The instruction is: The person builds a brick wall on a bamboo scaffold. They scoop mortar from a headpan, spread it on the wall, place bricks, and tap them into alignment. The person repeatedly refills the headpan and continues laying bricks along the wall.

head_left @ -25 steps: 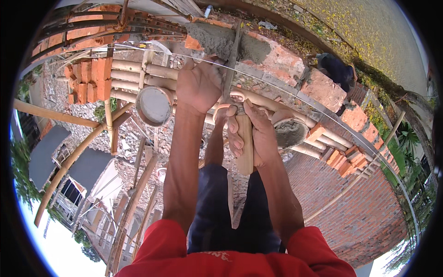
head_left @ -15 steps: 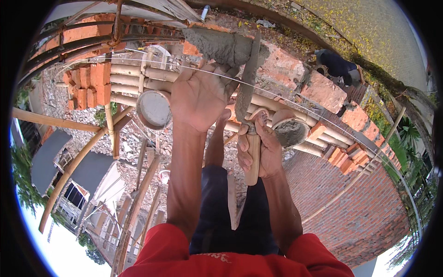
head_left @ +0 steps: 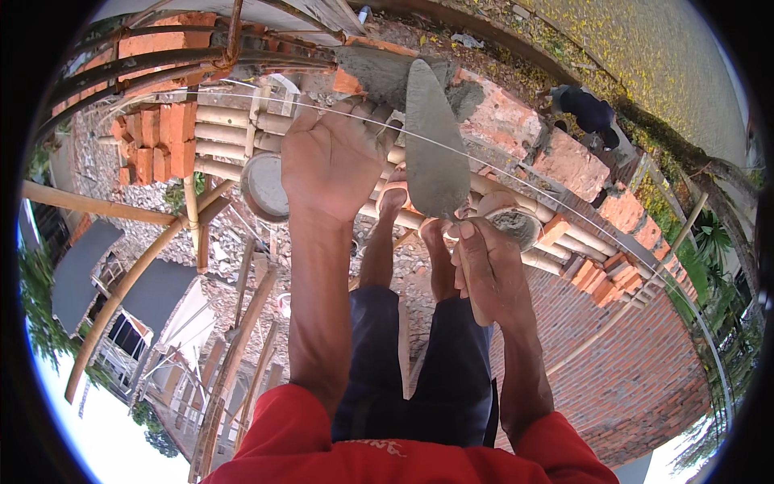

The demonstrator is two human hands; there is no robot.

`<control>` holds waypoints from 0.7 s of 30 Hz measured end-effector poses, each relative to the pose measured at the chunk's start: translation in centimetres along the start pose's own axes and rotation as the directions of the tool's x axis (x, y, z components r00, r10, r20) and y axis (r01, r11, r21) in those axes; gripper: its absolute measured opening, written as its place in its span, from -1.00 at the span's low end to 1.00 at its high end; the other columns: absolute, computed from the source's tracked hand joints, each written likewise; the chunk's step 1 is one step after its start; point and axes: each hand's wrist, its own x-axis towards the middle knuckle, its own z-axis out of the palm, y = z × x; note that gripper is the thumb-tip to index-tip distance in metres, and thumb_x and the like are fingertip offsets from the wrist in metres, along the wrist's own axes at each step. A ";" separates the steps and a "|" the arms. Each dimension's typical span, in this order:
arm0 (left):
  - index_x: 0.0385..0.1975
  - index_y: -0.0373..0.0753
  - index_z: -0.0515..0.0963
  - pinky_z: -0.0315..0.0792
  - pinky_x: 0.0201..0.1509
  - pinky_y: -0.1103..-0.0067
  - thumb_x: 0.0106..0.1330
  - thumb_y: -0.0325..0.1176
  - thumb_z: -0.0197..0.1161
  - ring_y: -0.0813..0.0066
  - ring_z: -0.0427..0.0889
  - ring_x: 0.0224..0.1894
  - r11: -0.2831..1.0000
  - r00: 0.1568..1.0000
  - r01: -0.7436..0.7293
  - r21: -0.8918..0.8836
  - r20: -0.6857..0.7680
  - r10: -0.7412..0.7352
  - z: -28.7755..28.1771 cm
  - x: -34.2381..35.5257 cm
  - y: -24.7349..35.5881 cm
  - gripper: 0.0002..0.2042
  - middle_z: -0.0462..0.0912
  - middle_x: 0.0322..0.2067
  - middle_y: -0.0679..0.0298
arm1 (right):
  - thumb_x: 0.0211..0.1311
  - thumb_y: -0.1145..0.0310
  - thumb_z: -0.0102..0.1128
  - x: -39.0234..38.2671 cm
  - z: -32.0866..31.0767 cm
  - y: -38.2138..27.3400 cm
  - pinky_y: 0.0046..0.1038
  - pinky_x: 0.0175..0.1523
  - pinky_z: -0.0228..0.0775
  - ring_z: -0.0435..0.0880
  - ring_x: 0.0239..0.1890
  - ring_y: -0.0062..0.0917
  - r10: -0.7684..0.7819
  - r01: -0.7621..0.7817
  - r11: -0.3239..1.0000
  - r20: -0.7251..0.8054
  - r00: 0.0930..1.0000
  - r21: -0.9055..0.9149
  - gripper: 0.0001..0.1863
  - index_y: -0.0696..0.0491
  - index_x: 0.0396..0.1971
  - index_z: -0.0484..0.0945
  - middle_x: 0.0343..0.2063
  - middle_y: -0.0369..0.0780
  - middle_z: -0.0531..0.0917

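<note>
My right hand (head_left: pixel 493 270) is wrapped round the wooden handle of a trowel (head_left: pixel 435 145). Its pointed grey blade stretches away from me, flat face in view, tip by the wall. My left hand (head_left: pixel 334 161) is held left of the blade, palm showing, with smeared fingers partly apart at the wall's near edge; nothing shows in it. Grey mortar (head_left: pixel 375 74) lies on the brick wall (head_left: pixel 504 113) just beyond those fingers. A taut white string (head_left: pixel 524 175) runs along the wall, passing across the view of my left hand and the blade.
Bamboo poles (head_left: pixel 218 133) form a platform under my feet. On it are a round pan (head_left: pixel 266 187), a mortar bucket (head_left: pixel 516 224) and brick stacks (head_left: pixel 161 141), (head_left: pixel 606 276). Bent rods (head_left: pixel 161 64) jut in at upper left. Another person (head_left: pixel 587 109) is beyond the wall.
The trowel has turned from edge-on to showing its flat face. My right hand has moved slightly right and rolled over; my left hand has shifted a little left, away from the mortar.
</note>
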 end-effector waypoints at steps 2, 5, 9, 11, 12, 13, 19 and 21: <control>0.05 -0.48 0.36 0.26 0.36 0.08 0.69 0.05 -0.44 0.04 0.42 0.14 0.994 0.988 0.076 -0.082 0.139 -0.064 -0.2 0.1 1.0 -0.38 0.48 0.06 -0.05 | 0.62 0.23 0.01 1.2 0.7 -0.5 -0.19 -0.33 0.48 0.66 -0.49 -0.15 -0.088 0.087 0.987 -0.001 0.996 -0.131 -0.64 0.29 -0.18 0.54 -0.53 -0.01 0.61; 0.17 -0.47 0.31 0.18 0.45 0.09 0.69 0.04 -0.43 0.06 0.36 0.23 0.980 0.952 0.138 -0.144 0.293 -0.091 -0.5 -0.1 2.0 -0.40 0.43 0.16 -0.05 | 0.56 0.29 0.09 2.6 1.2 -1.7 -0.07 -0.24 0.51 0.68 -0.39 0.04 -0.376 0.294 0.817 -0.072 0.924 -0.496 -0.69 0.30 -0.15 0.55 -0.40 0.10 0.66; 0.40 -0.44 0.17 0.04 0.60 0.08 0.69 0.00 -0.40 0.00 0.28 0.44 0.983 0.936 0.154 -0.101 0.334 -0.112 0.1 0.0 2.6 -0.39 0.33 0.37 -0.08 | 0.54 0.33 0.13 1.4 0.1 -3.3 -0.05 -0.03 0.56 0.72 -0.14 0.05 -0.254 0.106 0.795 -0.169 0.952 -0.597 -0.67 0.34 -0.02 0.58 -0.17 0.16 0.71; 0.41 -0.48 0.13 0.09 0.55 0.06 0.69 0.03 -0.41 -0.02 0.28 0.42 0.987 0.976 0.109 -0.121 0.202 -0.083 0.8 -0.4 2.6 -0.36 0.33 0.33 -0.12 | 0.55 0.33 0.12 0.4 -0.8 -3.4 -0.05 -0.03 0.55 0.73 -0.14 0.06 -0.290 0.138 0.784 -0.161 0.943 -0.605 -0.68 0.34 -0.03 0.59 -0.18 0.15 0.71; 0.38 -0.52 0.13 0.14 0.51 0.06 0.69 0.04 -0.41 -0.03 0.30 0.38 0.989 0.991 0.081 -0.121 0.116 -0.067 1.3 -0.8 2.3 -0.35 0.36 0.28 -0.14 | 0.55 0.33 0.12 -0.3 -1.3 -3.0 -0.05 -0.03 0.55 0.73 -0.15 0.07 -0.330 0.176 0.776 -0.152 0.931 -0.606 -0.68 0.34 -0.03 0.59 -0.19 0.14 0.72; 0.36 -0.56 0.13 0.19 0.46 0.06 0.70 0.05 -0.42 -0.04 0.32 0.34 0.992 0.998 0.057 -0.115 0.034 -0.054 1.8 -1.0 2.0 -0.33 0.38 0.22 -0.16 | 0.56 0.32 0.12 -0.6 -1.0 -2.2 -0.18 -0.16 0.56 0.74 -0.31 -0.09 -0.421 0.216 0.761 -0.211 0.882 -0.612 -0.69 0.32 -0.06 0.60 -0.33 0.07 0.70; 0.34 -0.35 0.25 0.17 0.51 0.12 0.68 0.03 -0.24 0.08 0.31 0.42 0.970 0.923 -0.041 0.238 -0.363 0.128 0.8 -2.2 -5.5 -0.45 0.38 0.30 0.01 | 0.53 0.31 0.15 -6.8 -1.0 6.4 -0.13 -0.14 0.56 0.74 -0.24 -0.04 -0.007 -0.156 0.953 -0.537 0.844 -0.259 -0.66 0.34 -0.02 0.56 -0.25 0.08 0.71; 0.33 -0.25 0.32 0.18 0.50 0.19 0.66 -0.01 -0.07 0.18 0.33 0.42 0.961 0.928 0.064 0.268 -0.370 0.041 -1.6 -1.7 -9.0 -0.52 0.41 0.31 0.10 | 0.50 0.31 0.20 -10.4 -1.2 11.8 -0.16 -0.20 0.56 0.73 -0.29 -0.09 -0.014 -0.190 0.943 -0.604 0.797 -0.272 -0.67 0.33 -0.04 0.55 -0.30 0.04 0.70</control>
